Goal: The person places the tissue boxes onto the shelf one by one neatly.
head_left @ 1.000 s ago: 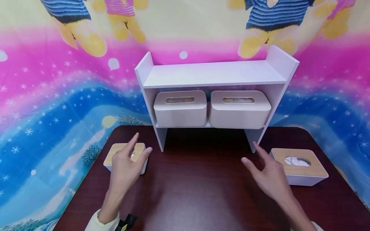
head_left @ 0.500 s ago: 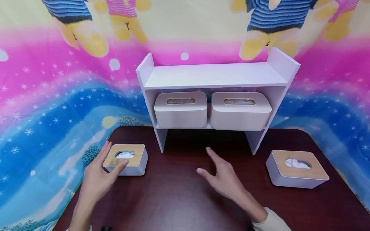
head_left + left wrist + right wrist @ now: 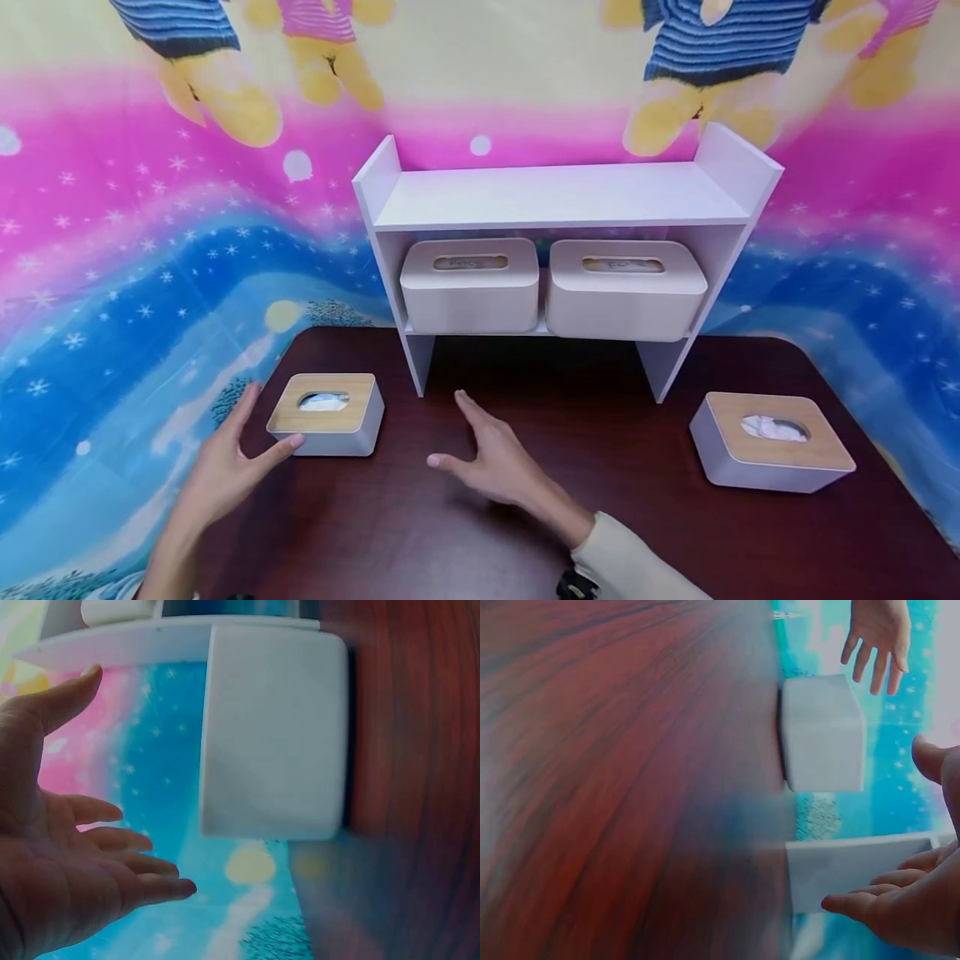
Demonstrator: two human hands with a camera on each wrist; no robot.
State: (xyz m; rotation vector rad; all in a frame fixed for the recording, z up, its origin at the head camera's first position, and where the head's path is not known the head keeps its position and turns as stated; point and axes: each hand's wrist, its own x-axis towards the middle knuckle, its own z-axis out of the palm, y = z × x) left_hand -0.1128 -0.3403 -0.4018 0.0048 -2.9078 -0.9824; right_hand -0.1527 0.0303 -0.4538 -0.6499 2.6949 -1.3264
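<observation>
A tissue box (image 3: 356, 442) with a wood-look lid and white sides stands on the dark table at the left, tissue showing in its oval slot. My left hand (image 3: 217, 475) hovers at its near left, fingers spread and holding nothing; the left wrist view shows the box (image 3: 274, 735) beyond the fingers. To the right of that box, my right hand (image 3: 498, 462) hangs over the table, thumb and fingers apart, with nothing in it. In the right wrist view the same box (image 3: 823, 735) lies between both hands, apart from the right one.
A white shelf (image 3: 562, 196) stands at the back. On its lower board sit two cream tissue boxes, left (image 3: 470, 304) and right (image 3: 626, 308). Another wood-lidded tissue box (image 3: 772, 454) rests at the table's right. A patterned cloth (image 3: 150, 250) hangs behind the table (image 3: 600, 467).
My right hand has swept left from beside the right-hand tissue box to mid-table. My left hand has shifted left and down, off from in front of the left tissue box. The boxes have stayed put.
</observation>
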